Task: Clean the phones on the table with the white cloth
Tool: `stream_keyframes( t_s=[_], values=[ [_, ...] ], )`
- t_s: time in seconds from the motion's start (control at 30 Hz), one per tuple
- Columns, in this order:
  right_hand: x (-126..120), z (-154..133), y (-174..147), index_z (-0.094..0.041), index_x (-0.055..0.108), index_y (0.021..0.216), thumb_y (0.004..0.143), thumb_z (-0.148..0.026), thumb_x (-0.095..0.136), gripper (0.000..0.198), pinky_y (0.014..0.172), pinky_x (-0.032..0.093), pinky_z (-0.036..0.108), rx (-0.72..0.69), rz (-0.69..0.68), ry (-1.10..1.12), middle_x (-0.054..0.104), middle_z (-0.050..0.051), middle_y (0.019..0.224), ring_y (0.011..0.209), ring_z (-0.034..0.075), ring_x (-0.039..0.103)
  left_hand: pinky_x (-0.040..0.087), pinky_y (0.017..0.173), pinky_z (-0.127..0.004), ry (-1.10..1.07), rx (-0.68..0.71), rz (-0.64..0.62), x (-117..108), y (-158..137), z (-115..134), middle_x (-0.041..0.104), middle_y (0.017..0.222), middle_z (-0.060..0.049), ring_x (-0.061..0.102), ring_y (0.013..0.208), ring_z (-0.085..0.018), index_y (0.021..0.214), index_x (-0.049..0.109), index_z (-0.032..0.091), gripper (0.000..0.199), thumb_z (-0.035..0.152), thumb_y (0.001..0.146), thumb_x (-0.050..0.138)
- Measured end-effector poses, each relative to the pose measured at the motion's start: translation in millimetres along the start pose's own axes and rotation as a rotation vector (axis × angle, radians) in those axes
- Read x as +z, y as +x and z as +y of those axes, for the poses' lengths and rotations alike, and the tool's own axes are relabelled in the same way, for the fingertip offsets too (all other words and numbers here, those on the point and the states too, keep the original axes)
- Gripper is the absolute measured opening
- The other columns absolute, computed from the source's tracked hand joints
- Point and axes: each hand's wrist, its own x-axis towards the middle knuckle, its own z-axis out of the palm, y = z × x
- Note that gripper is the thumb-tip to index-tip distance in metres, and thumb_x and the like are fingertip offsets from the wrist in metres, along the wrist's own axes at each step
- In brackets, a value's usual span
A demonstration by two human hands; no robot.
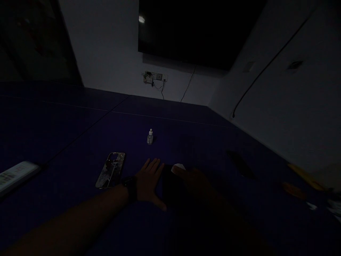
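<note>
Wiping's probably being done, tbh: white pad [178, 166] gripped by curled right hand [195, 179], empty left hand [147, 182] spread wide; dark slab [170, 187] should be kept steady.

This was a dim indoor room, whether home or office the darkness left unclear. A wide black screen [197, 32] hung on the pale wall [106, 46] at the upper centre, above a row of sockets [159, 76] with cables [162, 91]; a seamed purple surface [119, 128] spread below.
</note>
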Motion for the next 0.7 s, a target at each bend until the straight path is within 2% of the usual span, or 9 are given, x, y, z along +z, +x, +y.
stream_keyframes(
  t_s=[0.13,0.27,0.37,0.5,0.6,0.7],
  values=[
    [2,-4,11,-0.021,0.050,0.148,0.090,-0.009,0.040,0.060,0.097,0.051,0.043,0.018,0.007,0.056,0.054,0.011,0.149,0.114,0.025,0.068,0.008,0.123,-0.063,-0.002,0.007,0.007,-2,1,1,0.017,0.164,-0.027,0.016,0.153,-0.047,0.159,0.016,0.008,0.142,0.100,0.056,0.051],
    [-2,-6,18,-0.023,0.054,0.145,0.090,-0.009,0.042,0.058,0.097,0.051,0.041,-0.038,-0.016,0.061,0.052,0.009,0.150,0.121,0.025,0.065,0.008,0.123,-0.062,0.002,-0.001,-0.021,-3,1,2,0.015,0.164,-0.029,0.014,0.153,-0.046,0.158,0.015,0.003,0.144,0.101,0.057,0.049],
    [-7,-14,27,-0.021,0.052,0.147,0.091,-0.011,0.042,0.058,0.096,0.050,0.042,-0.068,-0.038,0.017,0.050,0.009,0.152,0.120,0.027,0.065,0.008,0.123,-0.061,0.014,-0.007,-0.036,-2,1,1,0.015,0.164,-0.028,0.012,0.154,-0.046,0.157,0.019,0.004,0.140,0.100,0.059,0.047],
    [-10,-28,35,-0.022,0.047,0.150,0.091,-0.011,0.044,0.060,0.091,0.050,0.040,-0.156,-0.038,0.005,0.049,0.009,0.153,0.113,0.026,0.068,0.007,0.123,-0.061,0.025,0.004,-0.021,-1,1,0,0.015,0.165,-0.026,0.011,0.154,-0.044,0.159,0.016,0.008,0.139,0.100,0.059,0.048],
    [-12,-27,30,-0.027,0.052,0.147,0.091,-0.014,0.047,0.057,0.087,0.051,0.038,-0.225,-0.054,0.019,0.060,0.008,0.144,0.101,0.025,0.072,0.007,0.124,-0.060,0.027,-0.015,-0.029,0,1,0,0.015,0.165,-0.027,0.013,0.154,-0.044,0.158,0.017,0.006,0.140,0.100,0.059,0.048],
    [-13,-18,22,-0.030,0.057,0.142,0.093,-0.015,0.047,0.053,0.091,0.049,0.041,-0.152,-0.065,0.016,0.068,0.007,0.133,0.099,0.025,0.072,0.006,0.124,-0.059,0.037,-0.017,-0.028,1,0,1,0.015,0.165,-0.027,0.013,0.154,-0.044,0.158,0.018,0.005,0.139,0.100,0.060,0.047]
  ],
)
